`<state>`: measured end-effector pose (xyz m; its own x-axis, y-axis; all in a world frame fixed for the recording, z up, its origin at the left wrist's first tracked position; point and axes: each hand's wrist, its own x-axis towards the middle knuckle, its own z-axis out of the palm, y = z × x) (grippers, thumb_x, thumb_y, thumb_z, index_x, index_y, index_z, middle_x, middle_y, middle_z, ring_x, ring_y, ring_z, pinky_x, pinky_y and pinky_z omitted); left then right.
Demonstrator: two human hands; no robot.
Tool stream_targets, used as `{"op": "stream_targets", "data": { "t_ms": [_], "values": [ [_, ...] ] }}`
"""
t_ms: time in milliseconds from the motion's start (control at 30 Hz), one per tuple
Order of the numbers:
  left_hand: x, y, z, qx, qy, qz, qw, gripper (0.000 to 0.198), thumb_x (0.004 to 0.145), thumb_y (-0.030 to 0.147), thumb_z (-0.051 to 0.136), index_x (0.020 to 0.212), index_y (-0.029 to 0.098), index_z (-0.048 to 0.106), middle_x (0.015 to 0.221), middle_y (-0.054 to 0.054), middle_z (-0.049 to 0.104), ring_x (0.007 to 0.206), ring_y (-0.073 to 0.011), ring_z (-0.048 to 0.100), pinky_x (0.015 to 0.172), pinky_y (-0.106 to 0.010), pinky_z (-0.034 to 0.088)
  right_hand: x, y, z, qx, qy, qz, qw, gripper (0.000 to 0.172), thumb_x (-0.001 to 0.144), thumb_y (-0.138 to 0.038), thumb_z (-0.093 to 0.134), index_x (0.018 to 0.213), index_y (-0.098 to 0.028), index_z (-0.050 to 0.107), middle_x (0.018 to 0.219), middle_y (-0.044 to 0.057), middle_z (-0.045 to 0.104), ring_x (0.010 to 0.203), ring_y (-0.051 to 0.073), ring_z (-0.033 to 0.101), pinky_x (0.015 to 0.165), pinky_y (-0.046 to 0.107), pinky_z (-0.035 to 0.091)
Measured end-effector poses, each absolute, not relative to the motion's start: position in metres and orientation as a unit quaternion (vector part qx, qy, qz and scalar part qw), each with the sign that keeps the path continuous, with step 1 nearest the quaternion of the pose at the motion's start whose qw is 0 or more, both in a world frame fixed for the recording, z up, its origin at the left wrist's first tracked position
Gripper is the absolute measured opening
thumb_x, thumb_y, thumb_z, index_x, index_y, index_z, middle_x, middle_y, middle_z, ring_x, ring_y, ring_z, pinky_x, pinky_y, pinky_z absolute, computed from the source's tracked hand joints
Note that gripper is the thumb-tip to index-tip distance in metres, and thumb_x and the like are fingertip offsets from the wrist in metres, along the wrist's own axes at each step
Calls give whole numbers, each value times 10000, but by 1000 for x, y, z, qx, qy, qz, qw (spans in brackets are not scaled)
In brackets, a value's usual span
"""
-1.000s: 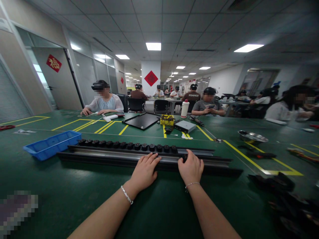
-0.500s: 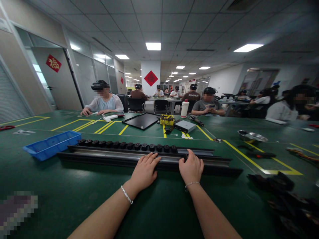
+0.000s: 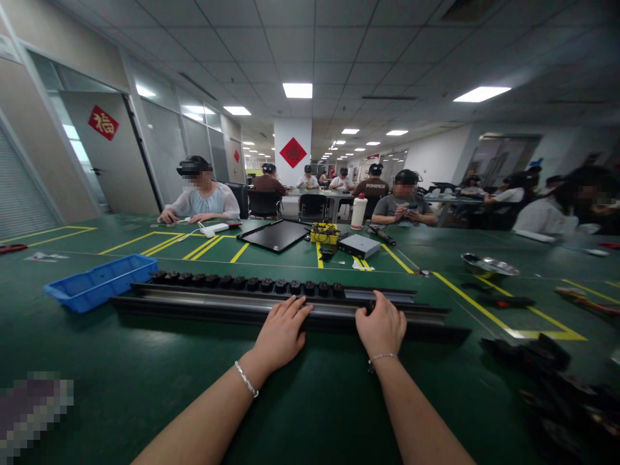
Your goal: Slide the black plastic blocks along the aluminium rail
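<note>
Both hands on the rail, a dark piece at the right fingertips

The rail [image 3: 203, 311], long and black, lies crosswise on the green table [image 3: 314, 413], directly in front of the person and running well out past both hands on either side. Its near channel shows a silvery floor; its far channel carries a row of black blocks [image 3: 253, 284]. Whether the two channels are one piece or two cannot be told.

The left hand [image 3: 282, 330] is unclenched, palm down, its fingers stretched across the near channel at about the middle of the rail. Its fingertips end just short of the blocks behind them.

The right hand [image 3: 382, 328] sits to the right of it, a gap between them, also over the near channel. Its thumb and index finger pinch a small dark piece [image 3: 371, 307], mostly hidden; the other fingers are bent over the rail. Beyond this hand the far channel's floor is bare, since the row of blocks ends to the left of it.

A blue tray [image 3: 104, 284] stands at the rail's left end. Near the right edge, well apart from the right hand, is a heap of dark parts [image 3: 537, 354], blurred. Farther back are a metal bowl [image 3: 489, 265], a grey box [image 3: 359, 246] and a black panel [image 3: 277, 234].
</note>
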<state>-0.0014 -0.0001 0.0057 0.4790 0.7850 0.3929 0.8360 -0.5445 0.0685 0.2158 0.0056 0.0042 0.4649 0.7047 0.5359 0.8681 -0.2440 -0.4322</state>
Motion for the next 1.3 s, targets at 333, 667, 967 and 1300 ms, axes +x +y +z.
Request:
{"op": "stream_targets", "data": {
  "t_ms": [333, 667, 967, 1300],
  "values": [
    [-2, 0, 6, -857, -473, -192, 66, 574, 774, 238, 521, 1328, 286, 378, 1450, -20, 376, 1347, -222, 286, 1092, -428, 250, 213, 3, 11, -791, -498, -89, 345, 522, 738, -235, 432, 1247, -127, 471, 1181, 127, 591, 1177, 233, 452, 1044, 403, 193],
    [-2, 0, 6, -859, -470, -194, 62, 575, 776, 236, 517, 1332, 282, 377, 1449, -26, 376, 1347, -227, 285, 1089, -433, 249, 218, 3, 11, -791, -489, -71, 360, 512, 724, -225, 433, 1227, -140, 477, 1145, 111, 609, 1119, 223, 496, 1049, 401, 186],
    [-3, 0, 7, -861, -468, -192, 61, 585, 762, 222, 525, 1327, 277, 384, 1442, -27, 388, 1347, -220, 287, 1089, -419, 255, 233, 3, 5, -808, -481, -128, 316, 517, 717, -367, 479, 1146, -86, 546, 1180, 159, 588, 1190, 285, 421, 1035, 444, 212],
    [-3, 0, 7, -861, -467, -196, 60, 570, 769, 230, 519, 1323, 268, 392, 1442, -30, 388, 1341, -221, 299, 1090, -417, 258, 241, -2, 5, -806, -517, -121, 260, 497, 780, -374, 411, 1186, -122, 548, 1255, 114, 548, 1234, 270, 372, 1029, 425, 225]
  ]
}}
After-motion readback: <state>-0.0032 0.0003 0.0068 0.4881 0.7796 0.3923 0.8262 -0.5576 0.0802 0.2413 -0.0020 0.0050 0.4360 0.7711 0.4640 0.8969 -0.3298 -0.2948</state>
